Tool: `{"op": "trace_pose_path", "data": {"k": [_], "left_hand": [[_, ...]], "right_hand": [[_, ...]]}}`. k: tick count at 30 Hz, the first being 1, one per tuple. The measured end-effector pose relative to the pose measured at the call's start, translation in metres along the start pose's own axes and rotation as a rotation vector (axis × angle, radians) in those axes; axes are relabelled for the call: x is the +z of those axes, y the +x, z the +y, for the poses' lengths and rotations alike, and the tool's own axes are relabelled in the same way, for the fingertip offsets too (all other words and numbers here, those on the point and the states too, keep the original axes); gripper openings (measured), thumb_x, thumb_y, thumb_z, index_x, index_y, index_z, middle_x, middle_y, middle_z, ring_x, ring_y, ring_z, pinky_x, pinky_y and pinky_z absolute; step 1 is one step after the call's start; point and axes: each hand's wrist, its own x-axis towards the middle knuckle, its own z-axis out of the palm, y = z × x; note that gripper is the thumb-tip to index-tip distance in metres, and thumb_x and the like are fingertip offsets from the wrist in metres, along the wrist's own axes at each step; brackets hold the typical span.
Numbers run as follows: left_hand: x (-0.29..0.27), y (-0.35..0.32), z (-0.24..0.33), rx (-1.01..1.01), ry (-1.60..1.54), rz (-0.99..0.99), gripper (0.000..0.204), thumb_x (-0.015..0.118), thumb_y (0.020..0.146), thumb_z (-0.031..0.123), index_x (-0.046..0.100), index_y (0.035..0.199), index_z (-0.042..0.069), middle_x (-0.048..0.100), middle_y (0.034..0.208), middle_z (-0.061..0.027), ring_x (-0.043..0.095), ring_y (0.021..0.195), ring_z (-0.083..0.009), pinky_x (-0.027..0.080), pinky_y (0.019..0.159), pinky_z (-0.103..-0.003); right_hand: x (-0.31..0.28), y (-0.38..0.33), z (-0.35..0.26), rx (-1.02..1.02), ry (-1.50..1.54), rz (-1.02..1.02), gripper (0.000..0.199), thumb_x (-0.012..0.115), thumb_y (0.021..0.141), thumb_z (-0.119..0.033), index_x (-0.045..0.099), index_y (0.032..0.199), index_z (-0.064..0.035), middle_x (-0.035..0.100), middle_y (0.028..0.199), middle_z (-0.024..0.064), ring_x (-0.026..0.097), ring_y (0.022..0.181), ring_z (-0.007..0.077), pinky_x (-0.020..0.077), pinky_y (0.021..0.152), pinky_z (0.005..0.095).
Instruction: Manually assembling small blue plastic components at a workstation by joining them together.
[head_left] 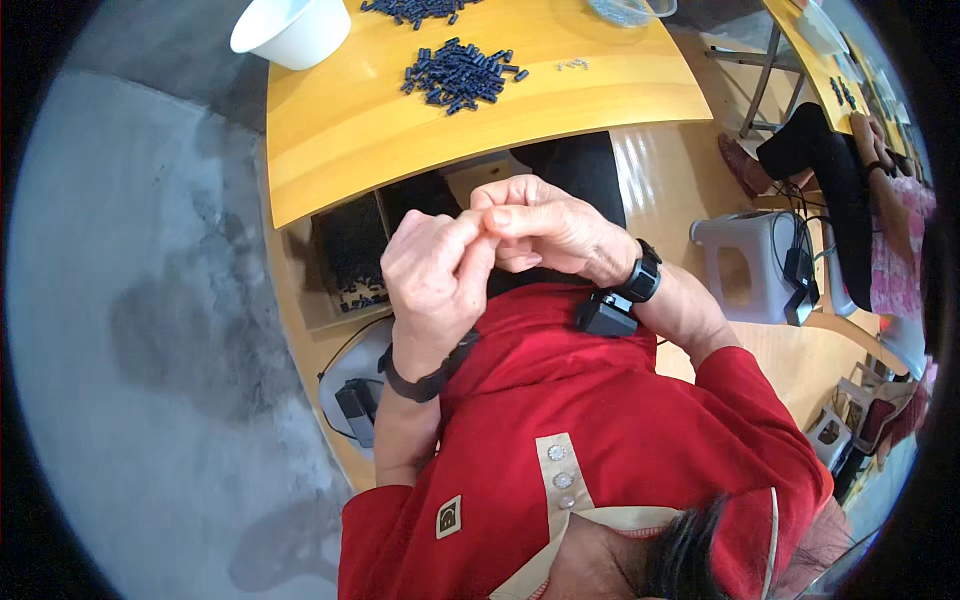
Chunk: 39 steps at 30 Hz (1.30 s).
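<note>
While fingers work close to chest, left hand (435, 275) pinches at fingertips of right hand (545, 225); hands pressed together, whatever sits between them too small to tell. White bowl (290, 30) at 11 o'clock on yellow counter (340, 150). Pile of small dark-blue pieces (460, 75) at 12 o'clock, second pile (415, 10) beyond it. Judging by that: plenty left to handle. Grey stool (750, 265) at 3 o'clock.
</note>
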Motion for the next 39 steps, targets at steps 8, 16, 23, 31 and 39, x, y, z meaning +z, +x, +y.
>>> {"op": "trace_pose_path", "data": {"k": [8, 16, 23, 31, 39], "left_hand": [[-0.028, 0.025, -0.104, -0.274, 0.561, 0.004, 0.012, 0.071, 0.082, 0.013, 0.068, 0.086, 0.001, 0.062, 0.079, -0.0144, 0.062, 0.070, -0.0301, 0.048, 0.066, -0.040], [-0.029, 0.053, -0.158, -0.202, 0.836, -0.134, 0.014, 0.068, 0.082, 0.015, 0.071, 0.086, 0.002, 0.063, 0.083, -0.0196, 0.063, 0.081, -0.0382, 0.050, 0.074, -0.047], [-0.029, 0.053, -0.162, -0.228, 0.772, -0.127, 0.016, 0.068, 0.083, 0.018, 0.072, 0.086, 0.003, 0.063, 0.087, -0.0196, 0.063, 0.085, -0.0373, 0.051, 0.076, -0.047], [-0.034, 0.040, -0.160, -0.215, 0.725, -0.063, 0.022, 0.071, 0.081, 0.015, 0.071, 0.100, 0.003, 0.063, 0.086, -0.0166, 0.063, 0.083, -0.0329, 0.050, 0.075, -0.042], [-0.015, 0.022, -0.093, -0.145, 0.475, 0.133, 0.014, 0.071, 0.082, 0.005, 0.070, 0.095, -0.002, 0.064, 0.082, -0.0124, 0.064, 0.071, -0.0228, 0.051, 0.067, -0.033]], "right_hand": [[-0.024, 0.014, -0.022, -0.490, -1.327, 0.709, 0.015, 0.071, 0.086, -0.016, 0.068, 0.086, -0.0010, 0.060, 0.064, 0.0019, 0.055, 0.060, 0.0080, 0.0474, 0.056, 0.0259], [-0.056, 0.038, -0.046, -0.746, -1.761, 0.933, 0.008, 0.068, 0.083, -0.017, 0.068, 0.085, -0.0090, 0.065, 0.082, 0.0101, 0.064, 0.076, 0.0297, 0.0508, 0.067, 0.0392], [-0.064, 0.054, -0.048, -0.690, -1.848, 0.964, 0.013, 0.069, 0.082, -0.022, 0.069, 0.087, -0.0105, 0.065, 0.085, 0.0103, 0.065, 0.080, 0.0307, 0.0513, 0.070, 0.0407], [-0.068, 0.056, -0.051, -0.601, -1.888, 0.998, 0.016, 0.070, 0.083, -0.025, 0.068, 0.088, -0.0098, 0.065, 0.086, 0.0111, 0.066, 0.082, 0.0304, 0.0526, 0.071, 0.0409], [-0.072, 0.059, -0.047, -0.741, -2.029, 0.977, 0.012, 0.064, 0.088, -0.023, 0.064, 0.090, -0.0103, 0.065, 0.090, 0.0113, 0.066, 0.077, 0.0327, 0.0532, 0.067, 0.0427]]}}
